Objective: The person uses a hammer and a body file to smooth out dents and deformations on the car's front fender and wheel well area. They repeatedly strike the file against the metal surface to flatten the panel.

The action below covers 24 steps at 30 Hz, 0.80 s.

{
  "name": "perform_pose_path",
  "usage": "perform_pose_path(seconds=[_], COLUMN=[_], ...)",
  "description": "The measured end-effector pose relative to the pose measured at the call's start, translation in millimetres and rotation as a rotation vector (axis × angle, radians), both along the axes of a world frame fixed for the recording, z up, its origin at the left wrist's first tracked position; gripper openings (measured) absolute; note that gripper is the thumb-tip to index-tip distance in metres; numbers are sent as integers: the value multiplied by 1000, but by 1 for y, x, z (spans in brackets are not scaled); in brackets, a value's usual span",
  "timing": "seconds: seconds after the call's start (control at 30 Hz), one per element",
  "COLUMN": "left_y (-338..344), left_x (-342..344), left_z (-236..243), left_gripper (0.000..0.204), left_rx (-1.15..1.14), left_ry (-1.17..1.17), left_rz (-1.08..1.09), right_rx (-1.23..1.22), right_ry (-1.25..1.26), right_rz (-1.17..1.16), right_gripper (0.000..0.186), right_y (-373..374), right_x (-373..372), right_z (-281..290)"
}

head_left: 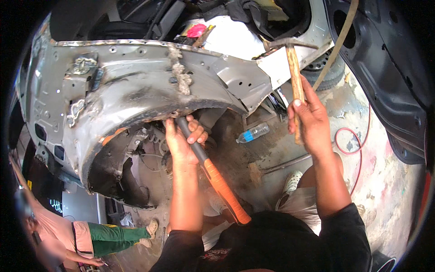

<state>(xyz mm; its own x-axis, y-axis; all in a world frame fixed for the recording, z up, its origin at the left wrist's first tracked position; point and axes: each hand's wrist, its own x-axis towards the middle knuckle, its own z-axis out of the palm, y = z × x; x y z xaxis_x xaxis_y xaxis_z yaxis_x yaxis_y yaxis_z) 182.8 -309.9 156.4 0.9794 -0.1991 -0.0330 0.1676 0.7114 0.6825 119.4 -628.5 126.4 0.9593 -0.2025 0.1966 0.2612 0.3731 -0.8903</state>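
My left hand (183, 138) grips the grey upper shaft of a long tool with an orange handle (222, 186); its tip is pressed up under the curved edge of a grey car wheel-arch panel (136, 97). My right hand (310, 120) holds the wooden handle of a hammer (294, 68), raised with its metal head (290, 43) near the panel's right end. Rough filler and weld marks run along the panel. The tool's tip is hidden behind the panel's lip.
A plastic bottle (253, 133) lies on the dusty concrete floor. A red hose (360, 149) loops at right beside a dark car body part (389, 68). A metal rod (285, 164) lies on the floor. Another person in green trousers (113, 238) crouches at lower left.
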Motion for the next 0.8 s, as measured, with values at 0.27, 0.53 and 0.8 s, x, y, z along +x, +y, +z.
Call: perform_pose_path(seconds=[0.27, 0.53, 0.8], left_y=[-5, -15, -19], left_x=[-2, -1, -2], left_z=[3, 6, 6], left_gripper=[63, 60, 60], left_rx=[-3, -30, -51], left_ry=[1, 16, 22], left_rz=[11, 16, 46], right_rx=[-679, -730, -729], right_ry=[-244, -390, -504], right_rz=[-76, -166, -256], right_gripper=[57, 37, 42], right_y=[58, 73, 55], right_x=[2, 14, 17], right_z=[17, 4, 56])
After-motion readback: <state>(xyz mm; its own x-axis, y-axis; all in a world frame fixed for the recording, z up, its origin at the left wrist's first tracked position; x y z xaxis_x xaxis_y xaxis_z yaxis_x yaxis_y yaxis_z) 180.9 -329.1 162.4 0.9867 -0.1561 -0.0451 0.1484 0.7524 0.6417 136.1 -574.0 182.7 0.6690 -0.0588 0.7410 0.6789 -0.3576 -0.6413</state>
